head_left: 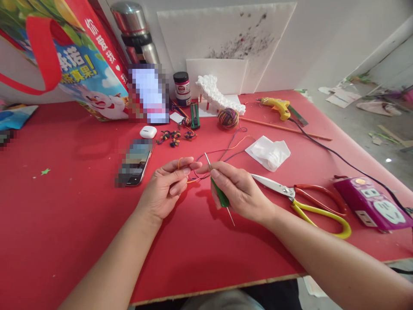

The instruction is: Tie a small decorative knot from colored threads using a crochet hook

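Holding a thin multicoloured cord (226,149) in the left hand (169,183) and a green-handled metal tool (222,196) in the right hand (235,185), the person works above the red desk (97,241). In my judgement, the cord could slip out of the left hand, because it is fine and seems only lightly pinched. The strands that trail toward the ball of cord (228,118) cross one another, so a strong pull might tangle them or roll the ball. Also, the tool's slim tip stands near the left hand, and a careless push could prick it. The scissors (287,190) lie just beside the right hand, so a wide movement might knock them. As for position, the cord passes inside the left grip, between thumb and fingers, with an orange part across one finger, and its strands run beyond the tool to the far side. The left grip is pinching the cord; the right grip is clenched around the tool's handle. Whether the tip touches the cord, I cannot tell.
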Available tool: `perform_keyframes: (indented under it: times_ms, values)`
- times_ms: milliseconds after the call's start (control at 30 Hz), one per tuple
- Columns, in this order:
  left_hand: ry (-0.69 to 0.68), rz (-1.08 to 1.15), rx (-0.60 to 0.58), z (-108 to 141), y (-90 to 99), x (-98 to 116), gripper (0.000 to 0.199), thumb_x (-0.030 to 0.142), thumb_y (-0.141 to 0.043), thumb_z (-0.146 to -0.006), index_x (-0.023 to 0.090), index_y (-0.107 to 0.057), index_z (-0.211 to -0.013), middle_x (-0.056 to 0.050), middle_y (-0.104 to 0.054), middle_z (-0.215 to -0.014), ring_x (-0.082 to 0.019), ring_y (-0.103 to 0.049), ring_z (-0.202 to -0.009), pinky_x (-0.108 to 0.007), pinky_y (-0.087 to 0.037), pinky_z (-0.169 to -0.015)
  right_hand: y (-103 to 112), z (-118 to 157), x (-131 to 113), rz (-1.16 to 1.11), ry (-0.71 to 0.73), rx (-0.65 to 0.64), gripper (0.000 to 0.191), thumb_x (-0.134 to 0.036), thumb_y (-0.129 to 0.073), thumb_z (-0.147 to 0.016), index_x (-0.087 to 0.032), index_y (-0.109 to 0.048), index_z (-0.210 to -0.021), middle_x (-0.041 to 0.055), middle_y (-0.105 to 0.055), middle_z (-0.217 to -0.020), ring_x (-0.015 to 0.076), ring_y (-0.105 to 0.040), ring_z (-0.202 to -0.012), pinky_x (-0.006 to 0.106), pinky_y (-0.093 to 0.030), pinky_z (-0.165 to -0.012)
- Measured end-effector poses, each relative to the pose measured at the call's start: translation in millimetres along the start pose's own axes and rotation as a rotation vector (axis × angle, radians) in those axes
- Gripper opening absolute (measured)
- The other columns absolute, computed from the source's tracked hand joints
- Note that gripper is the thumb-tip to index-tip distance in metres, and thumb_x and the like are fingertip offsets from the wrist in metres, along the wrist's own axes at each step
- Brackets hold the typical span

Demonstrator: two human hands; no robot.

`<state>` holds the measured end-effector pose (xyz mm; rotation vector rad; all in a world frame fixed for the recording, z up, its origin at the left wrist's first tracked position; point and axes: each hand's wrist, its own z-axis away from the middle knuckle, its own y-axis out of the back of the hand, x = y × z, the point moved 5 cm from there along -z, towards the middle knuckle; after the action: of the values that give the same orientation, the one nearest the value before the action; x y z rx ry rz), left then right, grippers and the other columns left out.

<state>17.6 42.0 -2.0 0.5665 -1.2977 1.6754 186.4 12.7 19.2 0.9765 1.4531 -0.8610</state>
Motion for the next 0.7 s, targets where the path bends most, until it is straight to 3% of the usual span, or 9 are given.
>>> perform_keyframes:
  times_ms: [100, 200, 367, 500, 600, 700]
  values:
    - [0.004, 0.0, -0.009, 0, -0.8, 0, 0.017, 0.003, -0.081, -0.074, 0.016, -0.087, -0.082, -0.011, -0.086, -0.09, 0.005, -0.038, -0.035, -0.007, -0.03, -0.038, 0, -2, 3, -0.102, -0.054, 0.02, 0.038, -0.052, -0.051, -0.111, -0.018, -0.067, -0.109, -0.0078, -0.058, -0.054, 0.0061, -0.044, -0.038, 0.02, -0.037, -0.042]
    - [0.008, -0.007, -0.004, 1, -0.5, 0, 0.017, 0.003, -0.081, -0.075, 0.016, -0.087, -0.081, -0.014, -0.087, -0.095, 0.005, -0.036, -0.034, -0.008, -0.029, -0.037, 1, -6, 9, -0.312, -0.152, 0.036, 0.038, -0.058, -0.066, -0.102, -0.021, -0.061, -0.105, -0.0061, -0.067, -0.059, 0.0076, -0.049, -0.034, 0.019, -0.038, -0.035]
    - [0.009, -0.001, 0.001, 2, -0.1, 0, 0.02, 0.001, -0.079, -0.076, 0.017, -0.088, -0.084, -0.016, -0.087, -0.097, 0.005, -0.033, -0.035, -0.008, -0.028, -0.036, 12, -13, 12, -0.553, -0.182, 0.11, 0.042, -0.038, -0.098, -0.076, -0.022, -0.063, -0.095, -0.0066, -0.071, -0.066, 0.0101, -0.062, -0.043, 0.02, -0.052, -0.039]
    - [0.018, 0.008, 0.001, 2, -1.2, -1, 0.02, 0.0, -0.079, -0.075, 0.016, -0.087, -0.083, -0.014, -0.086, -0.093, 0.005, -0.033, -0.035, -0.008, -0.027, -0.036, 17, -15, 7, -0.581, -0.134, 0.128, 0.035, -0.035, -0.099, -0.074, -0.019, -0.068, -0.078, -0.0042, -0.069, -0.067, 0.0105, -0.067, -0.052, 0.022, -0.059, -0.051]
    - [0.026, 0.017, -0.01, 2, -2.7, -1, 0.018, 0.0, -0.081, -0.073, 0.015, -0.087, -0.082, -0.016, -0.086, -0.094, 0.005, -0.032, -0.035, -0.008, -0.027, -0.036, 18, -14, 4, -0.587, -0.109, 0.121, 0.033, -0.037, -0.098, -0.076, -0.019, -0.071, -0.075, -0.0034, -0.069, -0.067, 0.0127, -0.071, -0.058, 0.027, -0.064, -0.06]
    - [0.029, 0.027, -0.03, 4, -4.5, -1, 0.02, 0.001, -0.081, -0.073, 0.016, -0.087, -0.084, -0.016, -0.086, -0.094, 0.005, -0.032, -0.034, -0.008, -0.025, -0.035, 19, -13, 3, -0.564, -0.122, 0.086, 0.031, -0.044, -0.093, -0.082, -0.018, -0.077, -0.082, -0.0036, -0.066, -0.061, 0.0143, -0.07, -0.052, 0.027, -0.061, -0.051]
